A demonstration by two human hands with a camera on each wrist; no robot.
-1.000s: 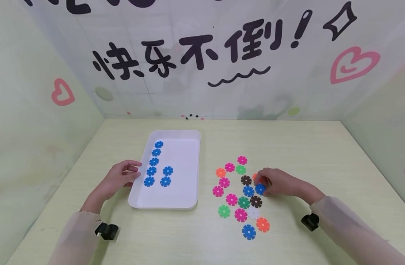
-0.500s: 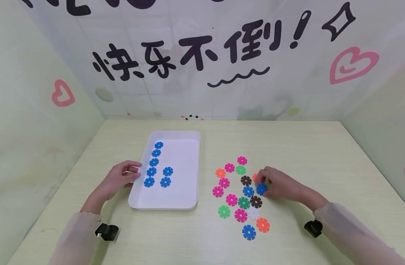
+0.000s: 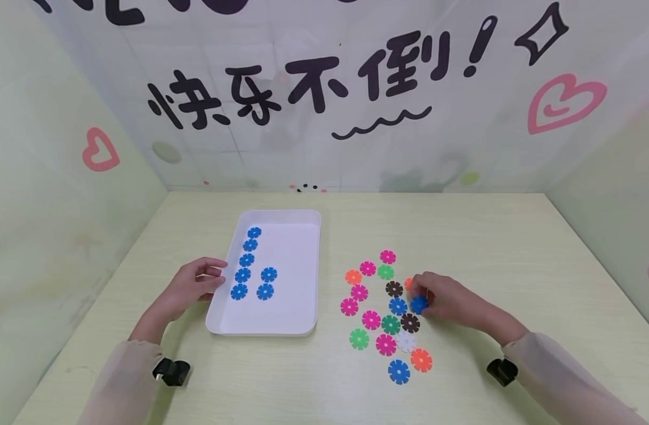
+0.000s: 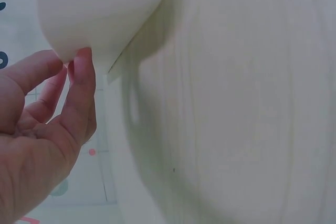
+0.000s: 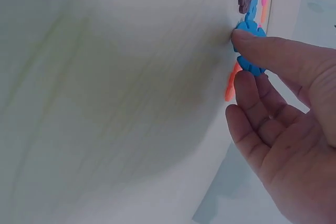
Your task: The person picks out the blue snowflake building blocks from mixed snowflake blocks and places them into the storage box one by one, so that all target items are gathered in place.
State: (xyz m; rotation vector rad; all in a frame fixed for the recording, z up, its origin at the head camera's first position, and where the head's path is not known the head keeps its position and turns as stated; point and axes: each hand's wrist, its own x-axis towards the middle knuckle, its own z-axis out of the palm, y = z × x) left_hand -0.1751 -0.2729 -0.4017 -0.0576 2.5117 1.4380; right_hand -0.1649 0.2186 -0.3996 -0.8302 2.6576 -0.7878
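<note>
My right hand (image 3: 454,300) pinches a blue notched plastic disc (image 3: 419,306) between thumb and fingers, at the right side of a loose group of discs. In the right wrist view this blue disc (image 5: 252,65) is tilted up on edge, the thumb over its face. A second blue disc (image 3: 398,306) lies just left of it, and an orange disc (image 3: 408,284) is partly hidden behind the fingers. At the left, my left hand (image 3: 189,284) holds the left rim of a white tray (image 3: 292,248) with its fingertips. Several blue discs (image 3: 242,275) lie in the tray in two columns, the left one longer.
Pink, green, orange, white and dark brown discs lie flat right of the tray, among them a brown disc (image 3: 410,323) and a white disc (image 3: 406,342). Another blue disc (image 3: 399,372) lies nearest the front. Printed walls enclose the table (image 3: 462,230) at back and sides.
The blue disc in my right hand has shifted very slightly right, and the right forearm has moved a little rightward. My left hand, the tray and the other discs stay where they were.
</note>
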